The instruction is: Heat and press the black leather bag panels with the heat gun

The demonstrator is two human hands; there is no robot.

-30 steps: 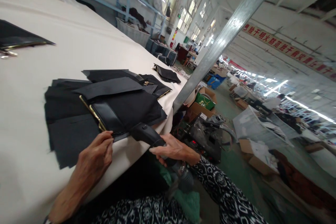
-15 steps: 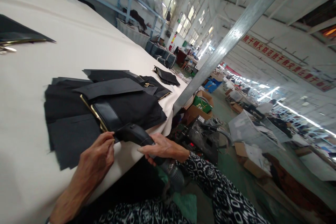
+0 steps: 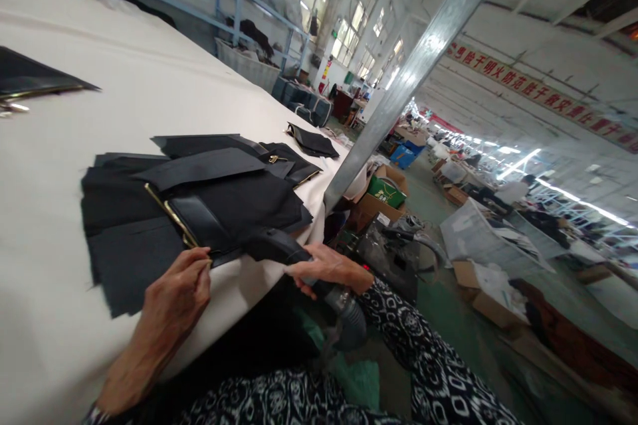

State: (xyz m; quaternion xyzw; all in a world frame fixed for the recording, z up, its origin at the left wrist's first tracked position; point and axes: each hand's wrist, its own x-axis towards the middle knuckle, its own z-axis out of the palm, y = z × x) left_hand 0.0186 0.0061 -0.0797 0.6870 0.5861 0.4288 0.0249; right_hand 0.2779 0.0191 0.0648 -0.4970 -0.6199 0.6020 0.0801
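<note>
A stack of black fabric panels (image 3: 199, 212) lies on a cream padded table (image 3: 74, 212), with a black leather band (image 3: 197, 220) and a gold metal strip (image 3: 169, 218) on it. My left hand (image 3: 177, 285) pinches the fabric edge at the lower end of the strip. My right hand (image 3: 329, 269) grips a black handheld steam iron (image 3: 276, 247), whose nose rests near the band. Its underside is hidden. A smaller black piece (image 3: 309, 141) lies beyond the stack, and another with gold trim (image 3: 30, 76) lies at the far left.
A galvanised steel post (image 3: 413, 80) slants past the table's right edge. Below it are cardboard boxes (image 3: 381, 196) and a dark machine (image 3: 386, 255). Shelving with baskets (image 3: 244, 63) runs along the wall. Other people work far down the factory floor.
The iron and my right hand have slid rightward along the fabric since half a second ago. My left hand keeps its pinch, and the view has tilted slightly.
</note>
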